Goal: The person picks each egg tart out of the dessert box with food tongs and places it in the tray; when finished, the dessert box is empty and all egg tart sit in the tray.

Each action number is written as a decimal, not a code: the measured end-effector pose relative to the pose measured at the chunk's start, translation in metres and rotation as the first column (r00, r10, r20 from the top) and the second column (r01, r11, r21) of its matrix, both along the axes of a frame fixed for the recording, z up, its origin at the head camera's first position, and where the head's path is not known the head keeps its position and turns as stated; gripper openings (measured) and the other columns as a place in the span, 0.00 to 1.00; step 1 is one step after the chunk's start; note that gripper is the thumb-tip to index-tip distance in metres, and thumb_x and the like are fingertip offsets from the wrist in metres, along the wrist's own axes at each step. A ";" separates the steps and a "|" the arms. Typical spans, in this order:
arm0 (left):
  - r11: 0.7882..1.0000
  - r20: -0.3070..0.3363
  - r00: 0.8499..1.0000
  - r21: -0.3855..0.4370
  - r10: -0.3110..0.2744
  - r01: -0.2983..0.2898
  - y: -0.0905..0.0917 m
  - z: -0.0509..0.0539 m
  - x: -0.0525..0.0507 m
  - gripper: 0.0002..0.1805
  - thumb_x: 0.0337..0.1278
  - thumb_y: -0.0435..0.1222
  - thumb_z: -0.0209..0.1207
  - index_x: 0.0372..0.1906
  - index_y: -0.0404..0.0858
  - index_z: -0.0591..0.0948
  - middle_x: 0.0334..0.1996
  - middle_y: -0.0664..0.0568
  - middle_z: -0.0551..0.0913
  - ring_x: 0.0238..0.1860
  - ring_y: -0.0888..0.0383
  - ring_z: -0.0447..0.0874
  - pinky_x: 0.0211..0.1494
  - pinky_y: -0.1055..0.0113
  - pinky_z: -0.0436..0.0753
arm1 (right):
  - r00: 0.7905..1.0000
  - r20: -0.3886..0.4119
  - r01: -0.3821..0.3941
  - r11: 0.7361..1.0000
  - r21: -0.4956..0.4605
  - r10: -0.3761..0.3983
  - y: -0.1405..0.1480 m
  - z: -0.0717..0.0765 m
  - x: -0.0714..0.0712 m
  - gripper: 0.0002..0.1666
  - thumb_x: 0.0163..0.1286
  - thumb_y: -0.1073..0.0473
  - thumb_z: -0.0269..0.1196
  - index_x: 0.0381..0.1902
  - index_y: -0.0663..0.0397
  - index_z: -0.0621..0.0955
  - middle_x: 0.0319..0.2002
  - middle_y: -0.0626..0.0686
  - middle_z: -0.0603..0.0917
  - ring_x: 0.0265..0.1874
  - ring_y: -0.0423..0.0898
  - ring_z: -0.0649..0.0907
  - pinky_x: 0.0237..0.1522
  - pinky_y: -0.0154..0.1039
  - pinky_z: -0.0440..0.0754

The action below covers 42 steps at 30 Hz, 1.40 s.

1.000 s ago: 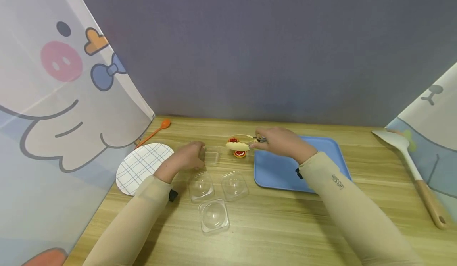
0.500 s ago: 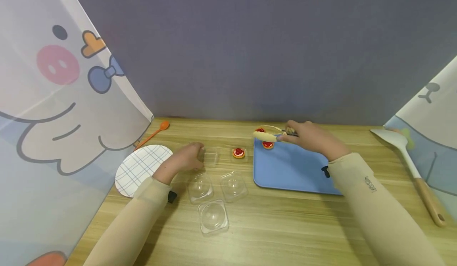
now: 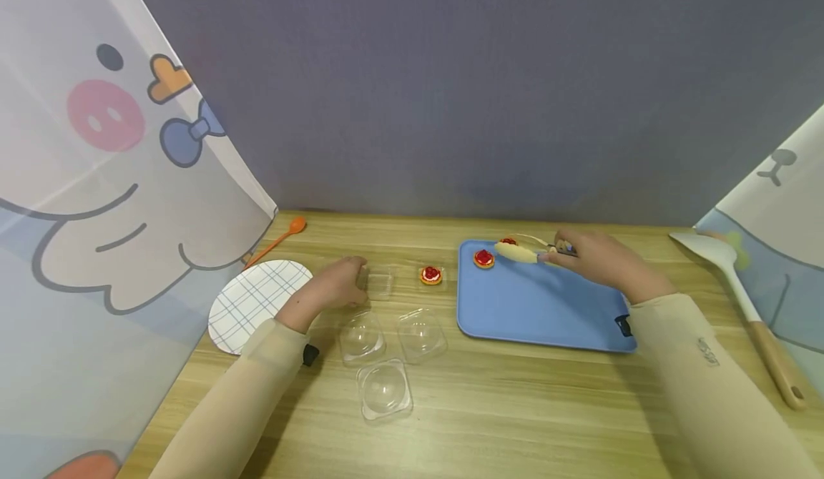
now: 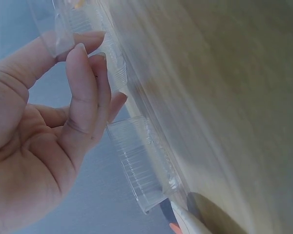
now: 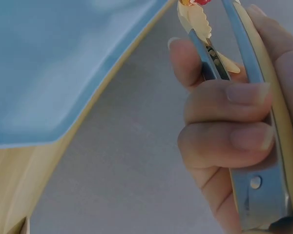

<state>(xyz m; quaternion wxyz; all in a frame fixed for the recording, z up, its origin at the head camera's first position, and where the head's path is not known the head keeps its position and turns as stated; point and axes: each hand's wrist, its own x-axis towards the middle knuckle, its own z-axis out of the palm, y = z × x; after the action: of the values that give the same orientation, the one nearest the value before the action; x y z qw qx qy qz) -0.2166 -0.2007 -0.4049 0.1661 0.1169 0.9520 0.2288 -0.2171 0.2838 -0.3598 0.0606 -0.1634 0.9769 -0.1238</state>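
My right hand (image 3: 595,257) grips a pair of tongs (image 3: 518,252) over the tray. Between the tong tips is a red-topped tart (image 5: 195,2), cut off by the frame edge in the right wrist view. Beneath lies the blue tray (image 3: 534,322), with another tart (image 3: 484,258) on its left part. My left hand (image 3: 331,286), fingers loosely bent, hovers beside a clear plastic box (image 3: 380,282); no firm grip shows. Another clear box (image 4: 141,165) stands by its fingers in the left wrist view. A third tart (image 3: 430,274) sits right of these, apparently in a clear box.
Three clear domed lids (image 3: 384,389) lie in front of the boxes. At the left are a round checked mat (image 3: 257,300) and an orange spoon (image 3: 280,239). A large white spatula (image 3: 740,293) with a wooden handle lies far right. Walls border the table.
My right hand has carried the tart in the tongs rightward, from beside the clear boxes to over the blue tray. The left hand stays almost in place.
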 end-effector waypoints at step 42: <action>0.999 -0.021 1.000 -0.042 -0.014 0.013 0.001 0.001 0.001 0.49 0.51 0.33 0.69 0.80 0.27 0.63 0.70 0.36 0.79 0.25 0.60 0.83 0.47 0.62 0.85 | 0.999 0.043 0.009 0.999 0.033 -0.011 0.007 -0.019 0.008 0.34 0.78 0.28 0.57 0.55 0.52 0.77 0.23 0.51 0.77 0.25 0.48 0.76 0.30 0.44 0.72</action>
<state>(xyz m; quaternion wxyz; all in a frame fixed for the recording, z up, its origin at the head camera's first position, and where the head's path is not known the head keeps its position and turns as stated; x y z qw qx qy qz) -0.2158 -0.2000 -0.4042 0.1600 0.1224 0.9575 0.2064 -0.2096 0.2907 -0.3785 0.0837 -0.1547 0.9781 -0.1115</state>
